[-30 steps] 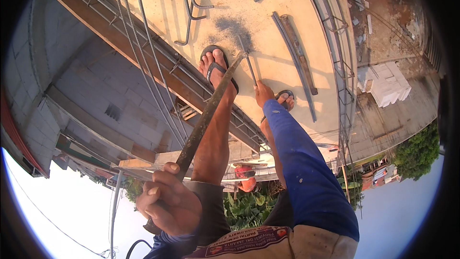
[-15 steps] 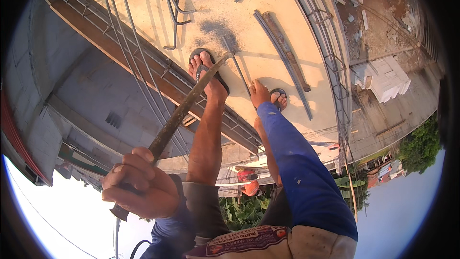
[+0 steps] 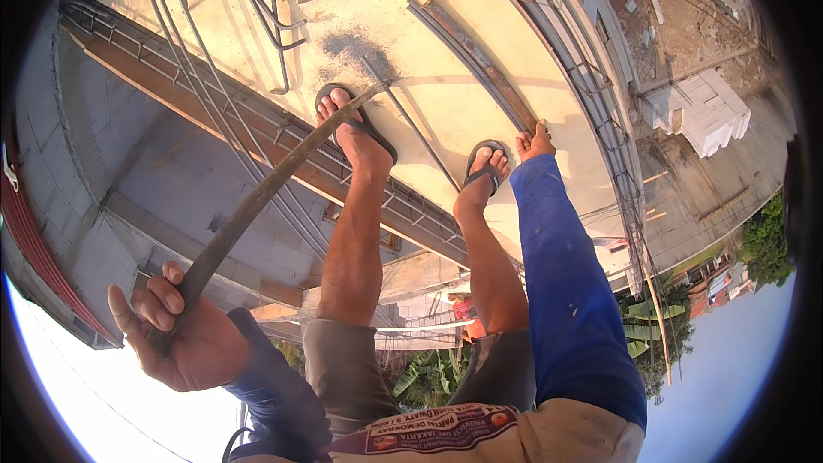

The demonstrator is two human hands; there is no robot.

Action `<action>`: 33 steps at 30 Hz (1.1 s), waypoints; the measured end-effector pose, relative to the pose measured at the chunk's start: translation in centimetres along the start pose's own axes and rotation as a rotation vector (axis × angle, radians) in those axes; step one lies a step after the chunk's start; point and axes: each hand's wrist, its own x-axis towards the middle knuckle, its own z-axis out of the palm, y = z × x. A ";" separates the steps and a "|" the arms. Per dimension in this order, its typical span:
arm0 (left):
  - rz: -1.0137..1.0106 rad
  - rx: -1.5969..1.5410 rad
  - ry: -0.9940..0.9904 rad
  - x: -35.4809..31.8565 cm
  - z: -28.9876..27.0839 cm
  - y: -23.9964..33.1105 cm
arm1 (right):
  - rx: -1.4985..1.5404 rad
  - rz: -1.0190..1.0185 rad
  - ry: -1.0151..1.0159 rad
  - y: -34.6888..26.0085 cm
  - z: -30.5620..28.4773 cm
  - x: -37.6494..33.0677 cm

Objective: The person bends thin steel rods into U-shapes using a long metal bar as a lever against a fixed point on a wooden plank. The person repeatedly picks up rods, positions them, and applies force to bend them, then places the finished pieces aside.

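Note:
My left hand (image 3: 184,326) grips the lower end of a long dark steel bending bar (image 3: 257,206), some fingers partly lifted off it. The bar slants up and away, and its far end meets a thin steel rod (image 3: 420,129) lying on the pale board, close to my left foot. My right hand (image 3: 536,142), in a blue sleeve, is at the near end of several grey steel rods (image 3: 463,51) that lie beside a rusty bar (image 3: 484,56). Its fingers close around the rods' near part, which my hand and sleeve partly hide.
Bent steel rods (image 3: 266,0) lie in a heap on the far board (image 3: 411,43), by a patch of dark grit (image 3: 356,47). Reinforcement cages (image 3: 591,77) run along both sides. Beyond the left edge is a drop to a lower level. A person in red (image 3: 465,313) is below.
My right hand has let go of the thin rod and moved right to the grey rods. My left hand has shifted left and down with the bending bar, its fingers loosening.

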 end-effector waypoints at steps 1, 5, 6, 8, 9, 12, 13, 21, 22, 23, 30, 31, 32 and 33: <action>0.002 -0.013 0.051 0.3 0.1 -0.1 | 0.066 0.025 -0.071 -1.6 -2.1 2.8; 0.052 0.036 -0.083 0.6 -2.2 0.3 | 0.121 0.156 -0.142 -1.3 -0.4 0.4; 0.052 0.031 -0.072 0.5 -2.5 -0.1 | 0.152 0.193 -0.179 -1.6 -0.9 0.1; 0.064 -0.005 -0.082 0.9 -2.1 -0.3 | 0.093 0.178 -0.120 -2.4 -0.3 -0.2; 0.055 -0.024 -0.092 1.0 -1.8 -0.2 | 0.063 0.171 -0.091 -2.8 0.1 -0.3; 0.120 -0.019 -0.120 1.2 -1.7 -0.8 | 0.015 0.153 -0.026 -2.6 1.0 -2.0; 0.101 0.003 -0.078 0.8 -1.6 -0.7 | 0.085 0.057 -0.144 -2.3 -0.7 -0.5; 0.055 0.055 0.088 1.8 -4.0 -0.2 | 0.342 0.184 -0.189 -1.5 -2.2 1.1; 0.057 0.072 0.110 1.8 -4.0 0.1 | 0.360 0.192 -0.194 -1.0 -2.1 0.5; 0.056 0.093 0.119 1.5 -2.8 -0.3 | 0.406 0.196 -0.221 -1.2 -3.0 0.2; 0.038 0.141 0.090 2.3 -3.4 0.3 | 0.586 -0.040 -0.489 -3.5 -6.7 -3.8; 0.044 0.151 0.095 2.4 -3.2 0.7 | 0.594 -0.077 -0.543 -4.1 -6.7 -4.8; 0.042 0.151 0.096 2.4 -3.1 0.6 | 0.601 -0.119 -0.597 -5.0 -6.8 -5.8; 0.040 0.144 0.082 2.4 -3.0 0.8 | 0.632 -0.092 -0.633 -6.0 -6.7 -6.8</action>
